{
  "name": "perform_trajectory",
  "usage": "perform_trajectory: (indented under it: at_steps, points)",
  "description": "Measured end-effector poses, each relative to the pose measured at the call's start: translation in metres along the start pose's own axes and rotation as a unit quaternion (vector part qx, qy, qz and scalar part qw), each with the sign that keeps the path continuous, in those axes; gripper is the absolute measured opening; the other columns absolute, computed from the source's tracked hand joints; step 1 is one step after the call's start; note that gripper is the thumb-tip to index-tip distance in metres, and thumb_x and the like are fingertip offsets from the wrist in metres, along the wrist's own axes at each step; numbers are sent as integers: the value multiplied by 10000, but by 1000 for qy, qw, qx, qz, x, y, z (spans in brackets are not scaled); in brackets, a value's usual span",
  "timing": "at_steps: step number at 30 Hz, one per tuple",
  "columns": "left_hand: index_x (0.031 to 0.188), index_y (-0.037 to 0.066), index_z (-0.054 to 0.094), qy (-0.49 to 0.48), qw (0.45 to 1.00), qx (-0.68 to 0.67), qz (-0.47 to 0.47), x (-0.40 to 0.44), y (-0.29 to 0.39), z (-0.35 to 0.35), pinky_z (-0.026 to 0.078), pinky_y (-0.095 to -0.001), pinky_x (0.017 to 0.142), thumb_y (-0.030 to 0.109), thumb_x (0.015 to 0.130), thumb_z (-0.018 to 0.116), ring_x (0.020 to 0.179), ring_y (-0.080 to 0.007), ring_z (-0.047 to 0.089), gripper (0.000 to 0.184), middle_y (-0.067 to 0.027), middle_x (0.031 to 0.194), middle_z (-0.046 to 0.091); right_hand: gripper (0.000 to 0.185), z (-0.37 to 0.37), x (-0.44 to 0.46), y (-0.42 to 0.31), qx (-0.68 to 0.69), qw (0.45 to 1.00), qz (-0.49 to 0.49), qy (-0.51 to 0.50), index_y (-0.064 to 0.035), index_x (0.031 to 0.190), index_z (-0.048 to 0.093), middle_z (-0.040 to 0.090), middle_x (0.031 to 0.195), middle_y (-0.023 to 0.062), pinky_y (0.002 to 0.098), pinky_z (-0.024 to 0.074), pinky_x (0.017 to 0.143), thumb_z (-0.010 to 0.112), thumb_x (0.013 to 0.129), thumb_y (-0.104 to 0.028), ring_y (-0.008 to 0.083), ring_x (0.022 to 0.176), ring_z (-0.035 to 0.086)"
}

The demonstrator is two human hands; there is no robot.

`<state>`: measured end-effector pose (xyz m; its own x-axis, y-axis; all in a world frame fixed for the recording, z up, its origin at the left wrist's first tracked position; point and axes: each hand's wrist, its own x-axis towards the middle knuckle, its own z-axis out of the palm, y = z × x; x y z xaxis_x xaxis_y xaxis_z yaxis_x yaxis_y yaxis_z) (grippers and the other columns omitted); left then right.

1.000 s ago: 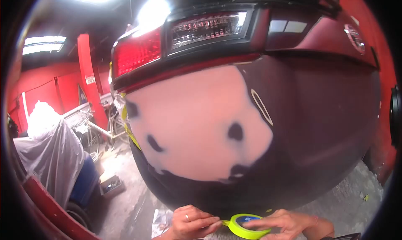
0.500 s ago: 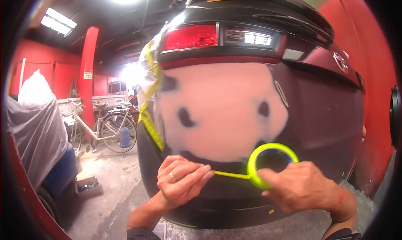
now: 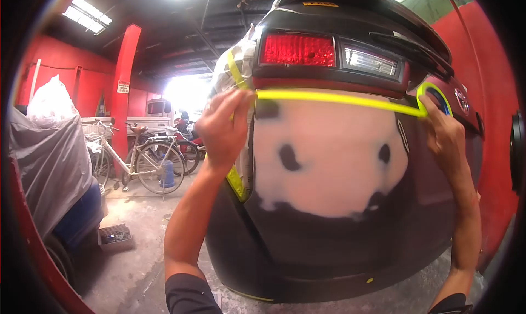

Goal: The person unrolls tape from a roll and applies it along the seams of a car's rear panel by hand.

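A strip of yellow-green tape (image 3: 334,98) is stretched between my hands, just under the red and clear tail light (image 3: 297,50) of a dark car. My left hand (image 3: 226,125) pinches the strip's end at the light's left lower corner. My right hand (image 3: 441,132) holds the tape roll (image 3: 435,99) near the car's badge. Below the strip lies a pinkish patch (image 3: 329,149) with dark spots on the car's panel (image 3: 329,248). More yellow tape (image 3: 235,183) and sheeting (image 3: 222,73) run along the car's left edge.
Bicycles (image 3: 131,163) stand at the left beside a red post (image 3: 126,67). A grey cover (image 3: 49,166) drapes over something at the far left. A small box (image 3: 116,238) sits on the floor. A red wall (image 3: 496,133) rises at the right.
Both hands have risen from low before the car to the tail light's lower edge and moved farther apart. The tape strip between them has grown much longer. The view has shifted.
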<state>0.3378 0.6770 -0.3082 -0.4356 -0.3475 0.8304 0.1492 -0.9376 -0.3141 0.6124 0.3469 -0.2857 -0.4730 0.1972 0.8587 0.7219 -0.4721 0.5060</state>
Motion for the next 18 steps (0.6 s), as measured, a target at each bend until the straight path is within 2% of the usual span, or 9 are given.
perform_trajectory:
  at_steps: [2,3,5,6,12,16,18]
  points:
    - [1017,16,772,-6,1000,20,-20,9,-17,10,554,-311,736,71,889,761,792,-180,718,140,-128,948,765,336,21,16,-4,-18,999,13,28,-131,1298,622,644,739,146,471,463,580,624,963,-163,360,659,637]
    - [1017,16,772,-7,1000,19,-22,6,-25,14,554,-311,736,71,889,761,792,-180,718,140,-128,948,765,295,30,21,-8,-26,999,17,37,-141,1268,634,647,727,140,469,471,563,619,978,-197,352,654,648]
    - [1035,25,772,-34,995,-5,-96,-2,-44,24,555,-309,737,110,924,726,806,-171,726,147,-121,957,766,261,44,26,-14,-40,998,39,30,-149,1235,641,655,724,136,468,480,558,611,985,-217,350,655,657]
    - [1058,28,768,-62,993,7,-104,-7,-48,25,558,-324,758,125,940,699,840,-211,740,168,-138,970,763,230,48,27,-16,-55,997,58,24,-157,1202,647,662,720,132,467,490,552,603,991,-237,349,656,665]
    - [1073,54,772,-44,997,47,-43,-10,-53,34,555,-365,835,118,930,693,928,-284,733,176,-147,997,758,175,56,26,-25,-53,994,86,45,-157,1127,639,684,741,121,469,491,539,590,1005,-274,355,660,672]
    - [999,58,770,-24,999,40,-24,-12,-57,37,547,-394,795,126,895,718,893,-301,720,135,-135,941,753,155,58,35,-32,-41,990,132,38,-151,1086,628,684,725,116,475,488,530,583,1014,-280,354,644,671]
    - [1040,46,773,-59,996,54,-49,-15,-58,34,552,-375,848,103,914,705,940,-282,731,154,-135,991,761,149,61,34,-31,-53,990,120,53,-148,1057,619,682,707,113,473,486,521,578,1019,-287,352,631,669]
